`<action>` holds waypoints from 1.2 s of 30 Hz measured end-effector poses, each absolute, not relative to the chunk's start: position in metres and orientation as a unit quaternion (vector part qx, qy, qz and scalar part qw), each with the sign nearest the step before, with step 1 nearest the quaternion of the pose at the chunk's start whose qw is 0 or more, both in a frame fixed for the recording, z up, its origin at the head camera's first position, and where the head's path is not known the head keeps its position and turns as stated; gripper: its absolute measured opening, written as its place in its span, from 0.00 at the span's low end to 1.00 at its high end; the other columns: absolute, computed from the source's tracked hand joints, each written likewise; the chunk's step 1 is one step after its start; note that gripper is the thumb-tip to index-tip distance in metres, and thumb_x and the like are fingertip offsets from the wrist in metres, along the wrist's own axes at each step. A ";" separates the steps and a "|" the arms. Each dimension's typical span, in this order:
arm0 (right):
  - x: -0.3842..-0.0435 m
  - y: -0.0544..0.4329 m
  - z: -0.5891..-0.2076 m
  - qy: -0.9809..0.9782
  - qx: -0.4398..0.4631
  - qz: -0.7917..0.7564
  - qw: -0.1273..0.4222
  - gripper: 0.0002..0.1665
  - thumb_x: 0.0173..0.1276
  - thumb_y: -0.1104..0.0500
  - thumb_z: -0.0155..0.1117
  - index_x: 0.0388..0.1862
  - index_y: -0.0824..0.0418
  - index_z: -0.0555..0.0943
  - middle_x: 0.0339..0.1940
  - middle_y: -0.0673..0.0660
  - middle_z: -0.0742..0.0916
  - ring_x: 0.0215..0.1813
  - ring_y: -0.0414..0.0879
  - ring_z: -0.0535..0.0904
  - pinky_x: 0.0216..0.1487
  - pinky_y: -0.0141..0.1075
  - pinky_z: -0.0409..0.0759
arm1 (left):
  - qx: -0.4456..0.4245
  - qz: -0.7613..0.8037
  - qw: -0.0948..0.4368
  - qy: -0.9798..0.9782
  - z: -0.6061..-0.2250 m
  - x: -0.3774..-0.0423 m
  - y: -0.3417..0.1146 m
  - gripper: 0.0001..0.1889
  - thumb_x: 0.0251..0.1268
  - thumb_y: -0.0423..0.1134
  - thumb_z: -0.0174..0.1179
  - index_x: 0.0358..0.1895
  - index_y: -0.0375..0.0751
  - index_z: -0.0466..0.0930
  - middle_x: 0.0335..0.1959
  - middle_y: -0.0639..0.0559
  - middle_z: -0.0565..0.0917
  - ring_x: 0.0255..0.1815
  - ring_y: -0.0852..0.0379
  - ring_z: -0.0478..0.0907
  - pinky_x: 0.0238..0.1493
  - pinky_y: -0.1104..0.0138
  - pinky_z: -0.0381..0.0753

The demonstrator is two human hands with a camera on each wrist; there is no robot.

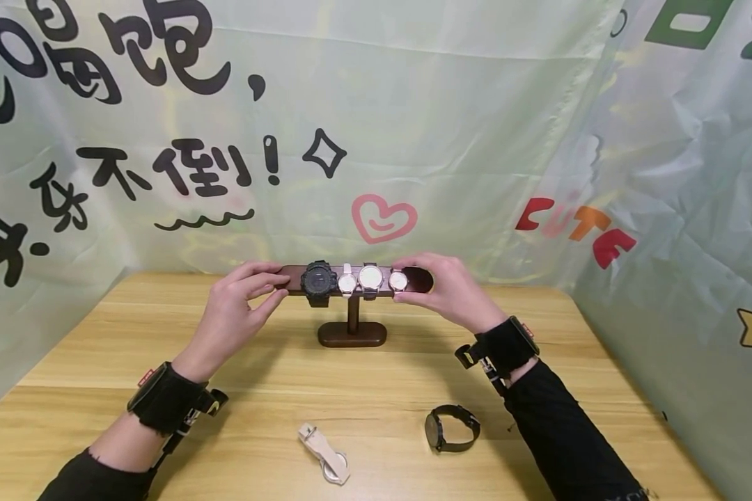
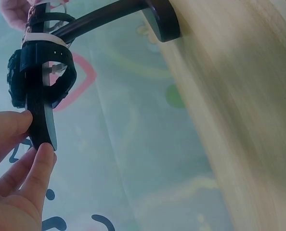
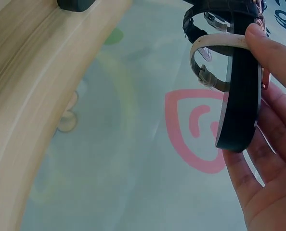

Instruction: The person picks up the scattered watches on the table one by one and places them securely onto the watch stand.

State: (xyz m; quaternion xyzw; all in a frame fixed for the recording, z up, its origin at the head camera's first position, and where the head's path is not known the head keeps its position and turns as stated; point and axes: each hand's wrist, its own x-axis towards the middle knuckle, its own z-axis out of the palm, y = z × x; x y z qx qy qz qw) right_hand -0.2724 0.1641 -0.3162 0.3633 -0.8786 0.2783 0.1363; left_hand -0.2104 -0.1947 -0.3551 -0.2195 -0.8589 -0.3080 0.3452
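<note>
A dark wooden watch stand (image 1: 353,316) with a T-shaped bar stands upright on the table. Along its bar hang a chunky black watch (image 1: 317,280), a small light-strapped watch (image 1: 347,284), a dark-strapped watch with a pale dial (image 1: 370,277) and, farthest right, a small white-strapped watch (image 1: 398,280). My left hand (image 1: 235,299) pinches the bar's left end between thumb and fingers. Around the right end, my right hand (image 1: 448,289) pinches the white-strapped watch at the bar; the right wrist view shows its pale strap (image 3: 220,41) looped round the bar beside a fingertip.
On the table (image 1: 225,431) nearer me lies a beige-strapped watch (image 1: 322,452), its dial end toward me. To its right, a black watch (image 1: 452,428) rests on its side with the strap closed in a loop. A printed cloth (image 1: 451,125) hangs behind the table.
</note>
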 end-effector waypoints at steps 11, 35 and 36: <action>-0.272 0.161 -0.317 -0.876 0.369 0.277 0.143 0.28 0.65 0.53 0.84 0.63 0.56 0.87 0.58 0.55 0.91 0.51 0.46 0.86 0.43 0.35 0.84 | -0.222 -0.315 0.344 -0.856 -0.355 -0.211 -0.195 0.10 0.65 0.26 0.74 0.49 0.33 0.92 0.55 0.40 0.87 0.55 0.41 0.88 0.51 0.59 0.92; -0.271 0.157 -0.320 -0.867 0.381 0.284 0.149 0.28 0.65 0.53 0.83 0.63 0.56 0.87 0.60 0.55 0.91 0.62 0.50 0.87 0.56 0.43 0.88 | -0.222 -0.314 0.339 -0.859 -0.355 -0.209 -0.197 0.11 0.65 0.26 0.74 0.49 0.34 0.91 0.56 0.40 0.87 0.54 0.41 0.89 0.53 0.76 0.86; -0.271 0.157 -0.320 -0.867 0.381 0.282 0.153 0.28 0.65 0.53 0.83 0.63 0.56 0.87 0.60 0.55 0.91 0.62 0.50 0.87 0.57 0.43 0.87 | -0.223 -0.314 0.340 -0.858 -0.355 -0.209 -0.197 0.11 0.65 0.26 0.74 0.49 0.34 0.91 0.56 0.40 0.87 0.54 0.41 0.89 0.53 0.75 0.87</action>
